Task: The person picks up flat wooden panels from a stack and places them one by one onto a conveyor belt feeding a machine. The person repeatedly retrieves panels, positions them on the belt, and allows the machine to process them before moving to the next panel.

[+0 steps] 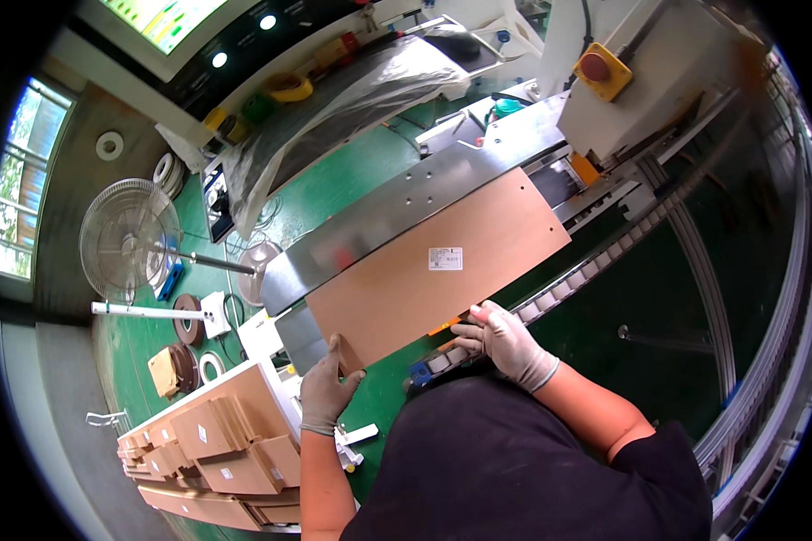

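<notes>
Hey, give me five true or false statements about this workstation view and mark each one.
1. The left hand is at a corner of the brown panel. True.
2. The panel's label is black. False: the label is mostly white.
3. The right hand is ungloved. False: it wears a light-coloured glove.
4. A red push button sits on a yellow box. True.
5. The fan stands right of the panel. False: the fan is on the left.

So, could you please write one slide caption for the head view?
Left hand and right hand, both gloved, at the near edge of a labelled brown panel.
</notes>
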A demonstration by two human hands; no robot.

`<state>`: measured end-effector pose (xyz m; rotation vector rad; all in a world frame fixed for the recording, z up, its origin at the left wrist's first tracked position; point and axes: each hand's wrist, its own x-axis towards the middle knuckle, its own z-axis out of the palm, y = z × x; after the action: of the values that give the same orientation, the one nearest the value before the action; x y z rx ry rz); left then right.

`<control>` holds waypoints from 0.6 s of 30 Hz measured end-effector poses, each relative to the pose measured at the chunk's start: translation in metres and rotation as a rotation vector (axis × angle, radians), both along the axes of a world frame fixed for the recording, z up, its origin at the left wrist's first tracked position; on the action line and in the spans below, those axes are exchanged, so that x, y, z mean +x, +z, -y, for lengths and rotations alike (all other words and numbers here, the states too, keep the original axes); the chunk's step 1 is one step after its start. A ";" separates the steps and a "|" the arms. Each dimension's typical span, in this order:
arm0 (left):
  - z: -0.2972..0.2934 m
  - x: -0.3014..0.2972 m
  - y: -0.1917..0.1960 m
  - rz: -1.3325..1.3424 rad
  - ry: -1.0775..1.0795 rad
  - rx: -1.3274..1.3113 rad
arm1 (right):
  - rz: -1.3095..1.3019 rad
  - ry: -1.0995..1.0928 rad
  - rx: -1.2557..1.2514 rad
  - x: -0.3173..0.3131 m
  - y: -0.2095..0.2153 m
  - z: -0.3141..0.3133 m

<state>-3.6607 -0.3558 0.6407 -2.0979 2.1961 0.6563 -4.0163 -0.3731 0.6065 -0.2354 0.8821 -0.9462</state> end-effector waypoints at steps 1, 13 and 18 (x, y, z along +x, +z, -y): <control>0.006 -0.003 -0.004 -0.001 -0.051 -0.064 | 0.008 -0.006 0.012 -0.009 0.002 0.009; 0.075 -0.141 -0.022 -0.028 -0.328 -0.114 | -0.045 0.094 0.036 -0.195 0.004 0.073; 0.098 -0.196 -0.018 -0.027 -0.394 -0.146 | -0.120 -0.240 -0.089 -0.210 -0.011 0.072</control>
<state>-3.8568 -0.4535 0.6225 -1.6350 2.6355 0.5059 -4.2262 -0.4451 0.5950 -0.2688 0.9946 -1.2056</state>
